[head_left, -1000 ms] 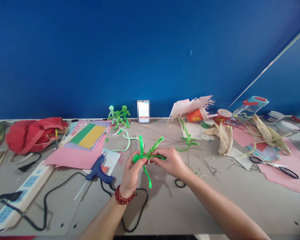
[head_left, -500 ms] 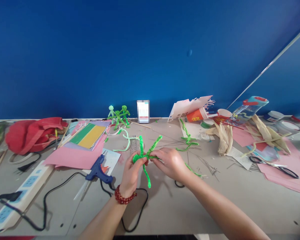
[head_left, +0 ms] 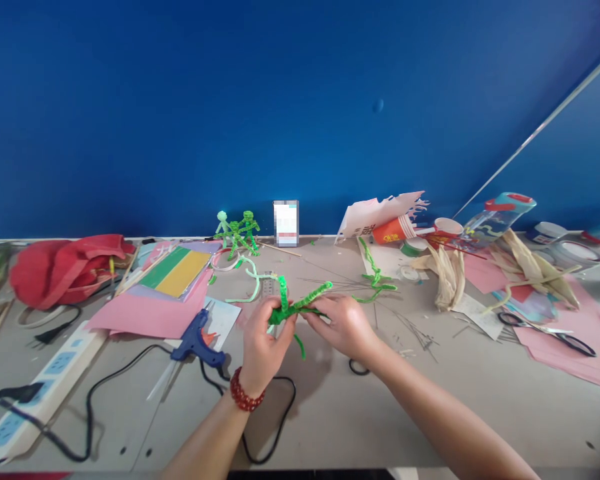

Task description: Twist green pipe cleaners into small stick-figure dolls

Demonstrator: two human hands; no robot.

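A green pipe-cleaner figure (head_left: pixel 283 293) with several fuzzy limbs is held above the table between both hands. My left hand (head_left: pixel 266 340), with a red bead bracelet at the wrist, pinches its middle between thumb and fingers. My right hand (head_left: pixel 343 327) has its fingertips closed on a thin green strand at the figure's right side. One limb points up, one slants up to the right, and another hangs below the left thumb. Behind stand small finished-looking green figures (head_left: pixel 244 230). Another twisted green pipe-cleaner piece (head_left: pixel 375 275) lies to the right.
At left are a blue glue gun (head_left: pixel 197 341), a white power strip (head_left: pixel 45 387), pink paper (head_left: pixel 145 313) and a red bag (head_left: pixel 65 270). A lit phone (head_left: pixel 286 223) leans on the blue wall. Scissors (head_left: pixel 550 329), corn husks (head_left: pixel 447 273) and thin wires (head_left: pixel 413 327) lie right.
The green figure has tilted, its right limb dropping lower and its lower limb now more hidden. My left hand has turned slightly around it; my right hand has moved little.
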